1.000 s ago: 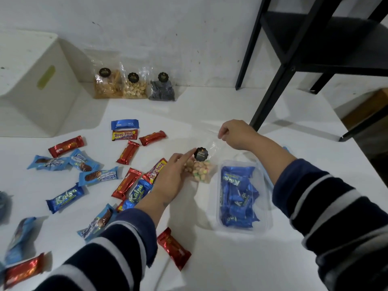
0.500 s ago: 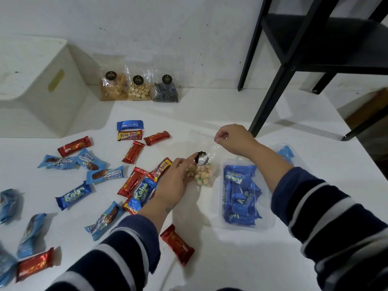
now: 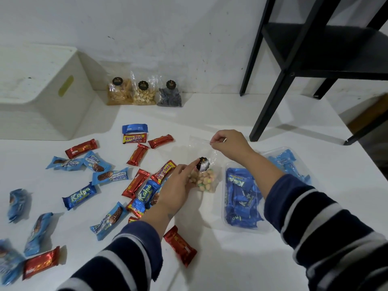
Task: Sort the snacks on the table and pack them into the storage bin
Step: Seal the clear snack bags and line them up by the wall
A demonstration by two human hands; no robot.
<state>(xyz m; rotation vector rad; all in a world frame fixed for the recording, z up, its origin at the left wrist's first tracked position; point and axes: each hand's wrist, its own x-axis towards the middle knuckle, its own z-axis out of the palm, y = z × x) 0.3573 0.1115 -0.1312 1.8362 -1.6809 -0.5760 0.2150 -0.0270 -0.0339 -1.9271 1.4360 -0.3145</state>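
Observation:
A clear bag of pastel candies with a black round sticker lies mid-table. My right hand pinches the bag's top corner. My left hand rests against the bag's lower left side, its index finger touching the sticker. A clear plastic tray right of the bag holds several blue Kalpa bars. A second clear tray with light blue packs sits behind my right forearm. Red, dark blue and light blue snack bars lie scattered over the left half of the white table.
A white storage bin stands at the back left. Three clear snack bags with black stickers lean against the wall. A black shelf frame stands on the table at the back right. A red bar lies near the front edge.
My right hand has lifted and pulled the bag's top corner up and to the right, stretching the plastic. My left hand stays on the bag. The view has shifted slightly.

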